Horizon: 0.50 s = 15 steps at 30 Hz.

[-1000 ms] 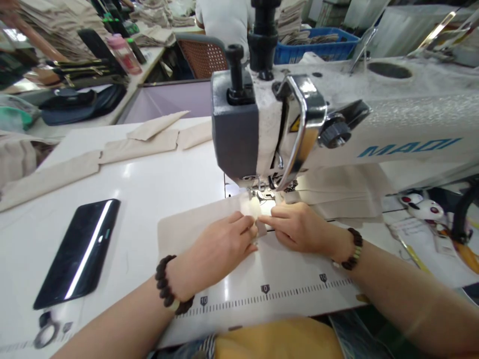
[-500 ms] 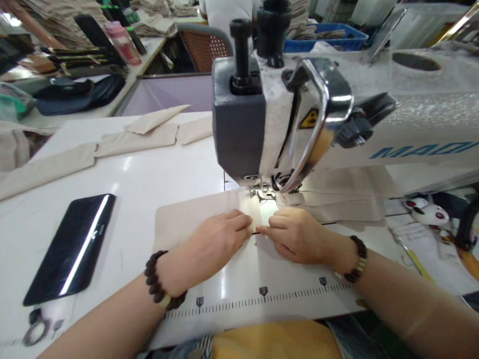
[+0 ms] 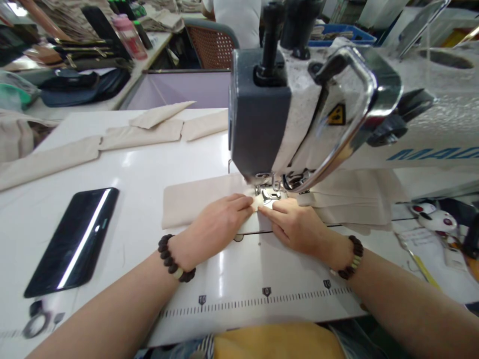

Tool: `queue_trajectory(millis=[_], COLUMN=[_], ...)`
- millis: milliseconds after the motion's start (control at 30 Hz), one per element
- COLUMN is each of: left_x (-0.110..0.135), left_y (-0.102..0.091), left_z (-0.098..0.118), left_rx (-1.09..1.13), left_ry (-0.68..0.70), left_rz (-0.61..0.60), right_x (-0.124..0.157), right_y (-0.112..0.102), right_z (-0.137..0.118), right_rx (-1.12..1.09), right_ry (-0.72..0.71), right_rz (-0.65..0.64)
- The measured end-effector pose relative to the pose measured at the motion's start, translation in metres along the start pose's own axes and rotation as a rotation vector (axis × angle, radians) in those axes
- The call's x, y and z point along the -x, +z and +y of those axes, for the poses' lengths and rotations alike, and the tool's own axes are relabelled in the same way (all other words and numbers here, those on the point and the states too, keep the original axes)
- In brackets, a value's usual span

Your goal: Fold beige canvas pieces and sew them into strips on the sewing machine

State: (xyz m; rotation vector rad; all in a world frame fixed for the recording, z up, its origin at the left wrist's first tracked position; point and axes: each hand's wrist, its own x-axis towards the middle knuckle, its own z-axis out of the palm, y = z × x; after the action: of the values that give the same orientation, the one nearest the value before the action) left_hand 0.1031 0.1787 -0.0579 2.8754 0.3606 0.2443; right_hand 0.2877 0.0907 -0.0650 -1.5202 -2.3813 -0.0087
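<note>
A person sits at a white desk (image 3: 149, 189) with a sewing machine (image 3: 299, 109) standing toward its far right. Both hands lie flat on a beige cloth (image 3: 194, 199) spread on the desk in front of the machine head, just before the presser foot (image 3: 267, 194). The left hand (image 3: 217, 227) rests palm down on the cloth, its fingertips (image 3: 245, 202) pressed to the cloth's right end beside the foot. The right hand (image 3: 295, 224) lies just beside it, its fingertips (image 3: 264, 209) meeting those of the left at the cloth's edge. Neither grip is closed around anything: the fingers are loosely bent and press the cloth down, pinching its edge between the two hands. Each wrist wears a dark bead bracelet (image 3: 174, 259). More beige cloth pieces (image 3: 352, 199) are stacked under the machine arm to the right. A black phone (image 3: 73, 239) lies face up toward the desk's left edge, well apart from the hands. A row of beige strips (image 3: 138, 137) runs along the far edge. A printed ruler (image 3: 262, 299) runs along the near edge. Beyond the desk, another person in a white top (image 3: 237, 15) sits on a chair (image 3: 209, 45).
</note>
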Motion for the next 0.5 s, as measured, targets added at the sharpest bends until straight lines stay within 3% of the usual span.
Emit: queue_trajectory(millis=[500], left_x=[-0.017], left_y=[-0.001], left_z=[-0.012], left_rx=[-0.093], left_ry=[-0.080], left_rz=[0.054], right_x=[-0.004], right_y=[0.009], right_z=[0.001], right_rx=[0.062], right_ry=[0.079], right_rz=[-0.014])
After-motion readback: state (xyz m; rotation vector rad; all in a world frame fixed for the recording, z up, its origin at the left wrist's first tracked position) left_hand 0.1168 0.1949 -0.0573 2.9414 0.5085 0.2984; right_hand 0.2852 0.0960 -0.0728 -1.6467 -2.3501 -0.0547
